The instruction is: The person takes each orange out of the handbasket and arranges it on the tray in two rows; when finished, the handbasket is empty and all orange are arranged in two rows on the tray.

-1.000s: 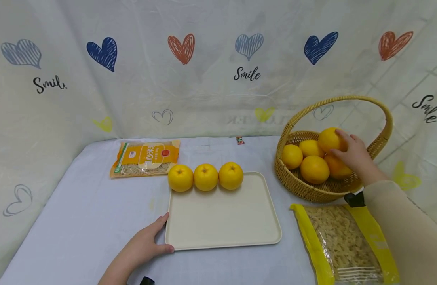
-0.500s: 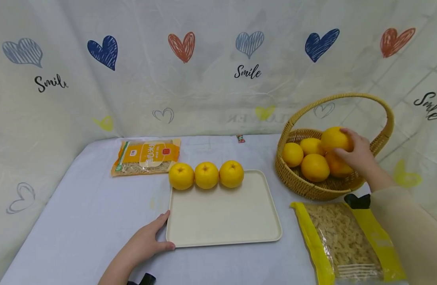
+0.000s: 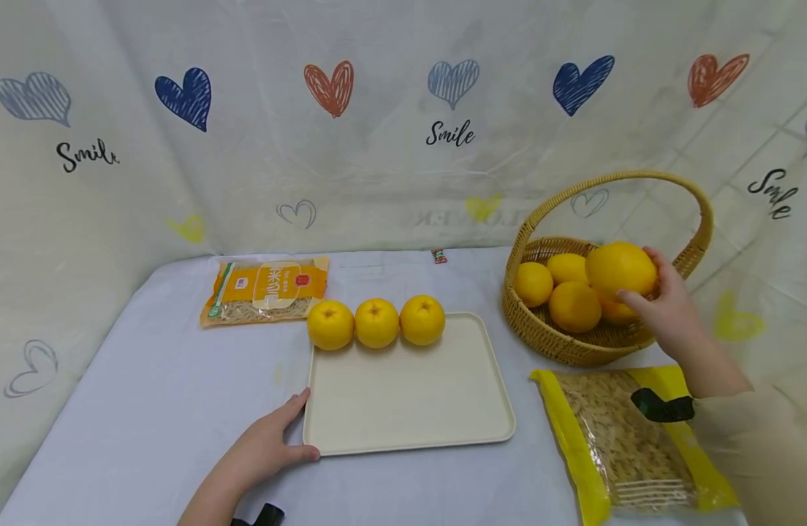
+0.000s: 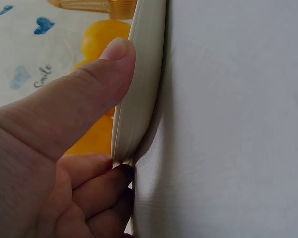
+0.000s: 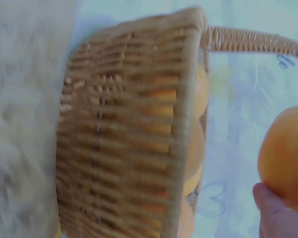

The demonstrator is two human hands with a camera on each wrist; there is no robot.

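My right hand (image 3: 673, 307) grips a large yellow-orange orange (image 3: 620, 270) just over the wicker basket (image 3: 548, 343). In the right wrist view, this orange (image 5: 288, 158) is apart from the basket rim, a fingertip against it. More oranges (image 3: 574, 307) lie inside the basket. My left hand (image 3: 262, 446) holds the near left corner of a cream rectangular tray (image 3: 410, 402). The left wrist view shows the thumb on the tray rim (image 4: 144, 84) and the other fingers curled at its side. Three oranges (image 3: 377, 323) stand in a row along the tray's far edge.
A yellow bag of dry pasta (image 3: 627, 438) lies in front of the basket, partly under the right sleeve. An orange noodle packet (image 3: 265, 291) lies behind the tray at left. A small wrapper (image 3: 439, 256) is at the back. The basket handle (image 3: 627, 175) arches above the fruit.
My right hand has lifted the orange off the pile and drawn it slightly nearer, toward the front of the basket. My left hand stays at the tray corner.
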